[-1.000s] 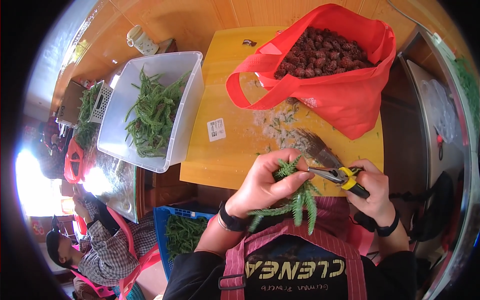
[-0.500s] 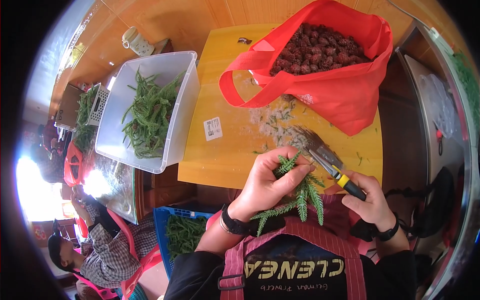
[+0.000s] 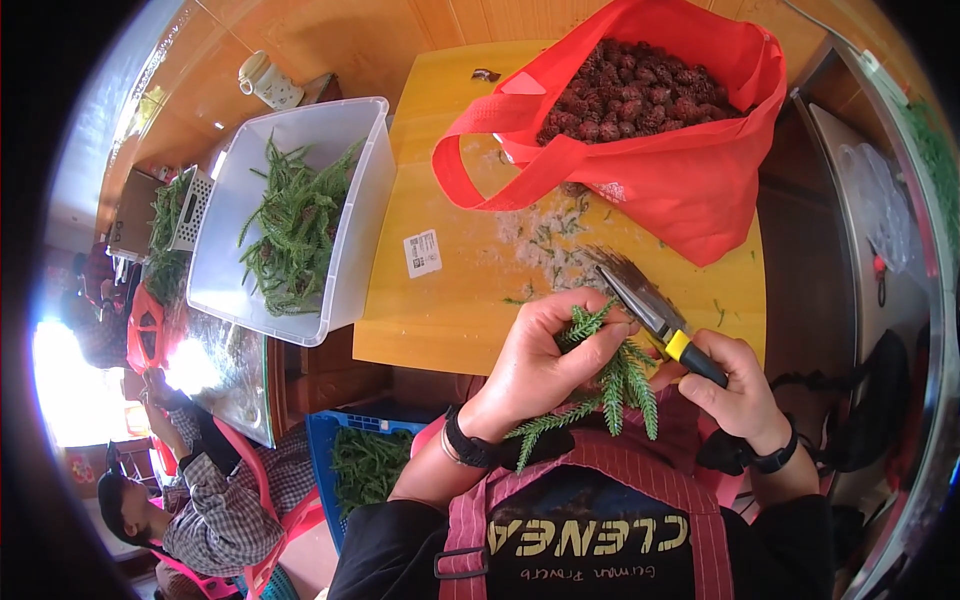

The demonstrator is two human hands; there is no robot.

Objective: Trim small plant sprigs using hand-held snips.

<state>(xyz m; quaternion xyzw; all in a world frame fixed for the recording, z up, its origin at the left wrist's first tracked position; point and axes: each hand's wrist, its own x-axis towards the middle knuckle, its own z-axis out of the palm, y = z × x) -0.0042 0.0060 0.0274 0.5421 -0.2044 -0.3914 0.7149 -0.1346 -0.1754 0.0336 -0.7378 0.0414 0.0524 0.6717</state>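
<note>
My left hand point(image 3: 555, 350) pinches a green artificial pine sprig point(image 3: 622, 385) by its upper end. The sprig's needled tips hang down in front of my chest. In my right hand point(image 3: 735, 390) is a long-nosed metal hand tool point(image 3: 645, 308) with yellow and black handles; I cannot tell whether it is scissors or pliers. Its tip points up and left, past the sprig's held end and over the table edge. Behind it, on the table, lies a dark bundle of thin strands point(image 3: 632, 272). My left fingers hide the sprig's stem.
A red bag point(image 3: 690, 200) full of dark pine cones point(image 3: 640, 95) stands on the yellow table point(image 3: 440, 310). Green scraps point(image 3: 550, 240) and a white label point(image 3: 422, 254) lie nearby. Sprigs fill a clear bin point(image 3: 365, 215) and a blue crate point(image 3: 325, 450). Another person point(image 3: 210, 500) sits at left.
The tool in my right hand has shifted slightly up and left, and a second yellow handle now shows. My left hand and the sprig have moved slightly right.
</note>
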